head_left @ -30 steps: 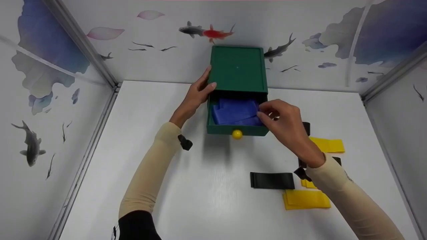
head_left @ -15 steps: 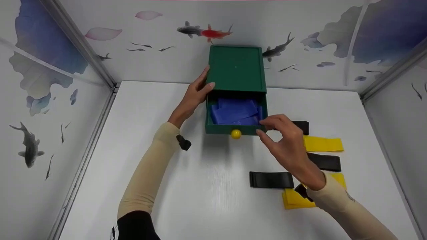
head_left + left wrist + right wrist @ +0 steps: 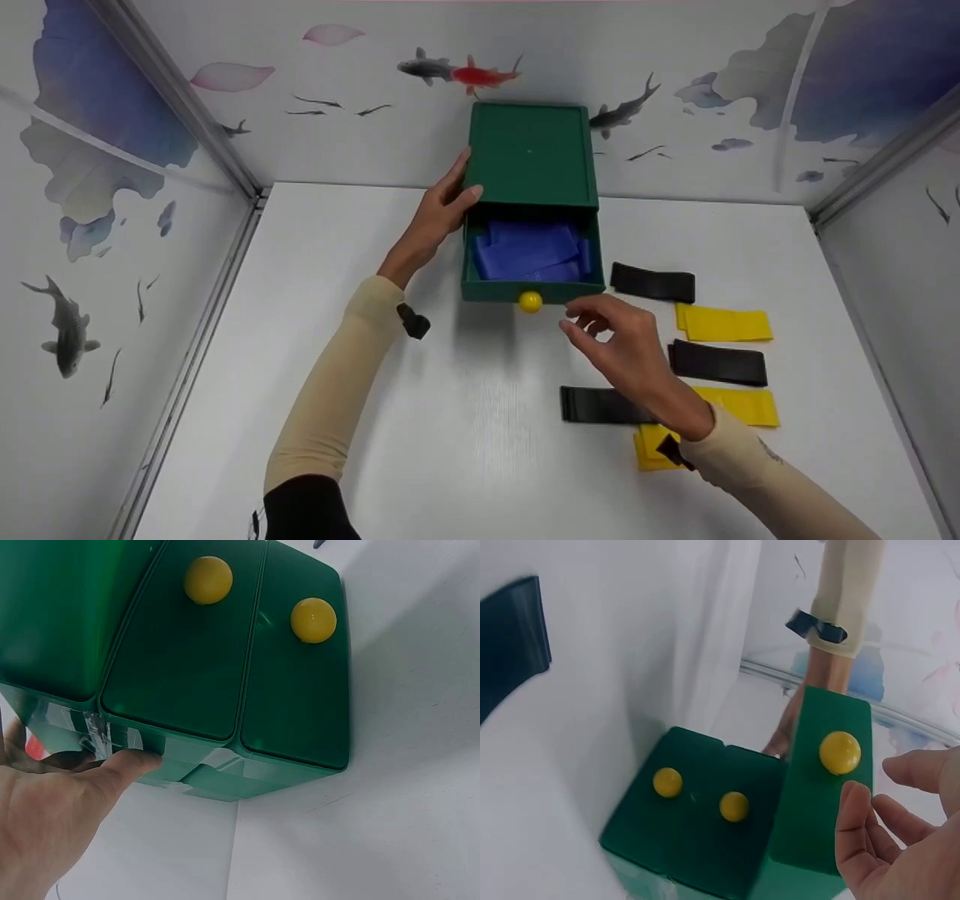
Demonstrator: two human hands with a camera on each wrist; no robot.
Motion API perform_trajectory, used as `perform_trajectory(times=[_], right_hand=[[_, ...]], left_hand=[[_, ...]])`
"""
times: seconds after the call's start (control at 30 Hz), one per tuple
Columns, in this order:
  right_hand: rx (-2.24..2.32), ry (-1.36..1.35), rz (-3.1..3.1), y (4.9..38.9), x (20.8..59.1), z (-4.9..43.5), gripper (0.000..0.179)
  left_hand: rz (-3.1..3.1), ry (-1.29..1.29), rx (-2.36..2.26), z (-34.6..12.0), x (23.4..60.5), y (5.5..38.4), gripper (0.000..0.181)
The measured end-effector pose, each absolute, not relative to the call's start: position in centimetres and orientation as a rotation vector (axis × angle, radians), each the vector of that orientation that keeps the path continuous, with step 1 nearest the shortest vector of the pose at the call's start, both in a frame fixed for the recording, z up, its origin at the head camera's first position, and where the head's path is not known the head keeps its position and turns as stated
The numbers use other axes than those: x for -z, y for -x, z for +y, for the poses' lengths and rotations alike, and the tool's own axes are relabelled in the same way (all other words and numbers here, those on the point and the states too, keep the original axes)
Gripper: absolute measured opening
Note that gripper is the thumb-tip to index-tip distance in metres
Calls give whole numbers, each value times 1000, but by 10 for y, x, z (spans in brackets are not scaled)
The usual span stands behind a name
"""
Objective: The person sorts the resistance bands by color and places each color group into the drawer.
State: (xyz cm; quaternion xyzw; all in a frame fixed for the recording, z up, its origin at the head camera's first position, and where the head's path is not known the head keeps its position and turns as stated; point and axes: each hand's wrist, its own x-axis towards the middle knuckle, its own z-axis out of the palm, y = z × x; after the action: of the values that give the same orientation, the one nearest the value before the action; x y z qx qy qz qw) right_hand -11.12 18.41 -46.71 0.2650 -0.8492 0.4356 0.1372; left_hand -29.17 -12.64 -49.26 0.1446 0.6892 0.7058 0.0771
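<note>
While the top drawer (image 3: pixel 491 291) stands pulled out at the upper centre of the head view, brace the green cabinet (image 3: pixel 529 154) against sliding. The left hand (image 3: pixel 435 217) rests on the cabinet's left side, fingers extended and thumb near the front edge; this placement appears suited to steadying it. The right hand (image 3: pixel 626 345) holds nothing; thumb and forefinger stand narrowly apart, just below the drawer's right front corner. The blue strips (image 3: pixel 532 246) lie overlapping inside the drawer, with one close to its right wall. Before moving the drawer, check that no strip edge rises above the rim, where it could catch. Apply any force squarely at the yellow knob (image 3: pixel 530 302) to limit skewing. Black strips (image 3: pixel 652 283) and yellow strips (image 3: pixel 727 324) occupy the centre right and lower right; avoid dragging the wrist across them.
</note>
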Motion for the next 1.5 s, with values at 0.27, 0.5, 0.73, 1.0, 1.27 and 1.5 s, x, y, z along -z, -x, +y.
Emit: perform_trajectory(times=[0.27, 0.5, 0.73, 1.0, 1.27, 1.5], right_hand=[[-1471, -642, -2535, 115, 481, 172, 17], [-1667, -551, -2574, 119, 487, 159, 19], [-1791, -493, -2615, 123, 492, 149, 23], [-1923, -398, -2572, 127, 494, 142, 28], [-1946, -346, -2516, 129, 493, 136, 23], [-1969, -335, -2487, 139, 490, 134, 24]], left_hand=[[2049, -437, -2124, -126, 494, 293, 74], [2027, -440, -2136, -127, 495, 293, 74], [2057, -432, -2120, -126, 494, 292, 74], [2058, -429, -2124, -126, 494, 292, 74], [2030, -439, -2133, -127, 491, 292, 73], [2060, -396, -2118, -125, 492, 292, 74]])
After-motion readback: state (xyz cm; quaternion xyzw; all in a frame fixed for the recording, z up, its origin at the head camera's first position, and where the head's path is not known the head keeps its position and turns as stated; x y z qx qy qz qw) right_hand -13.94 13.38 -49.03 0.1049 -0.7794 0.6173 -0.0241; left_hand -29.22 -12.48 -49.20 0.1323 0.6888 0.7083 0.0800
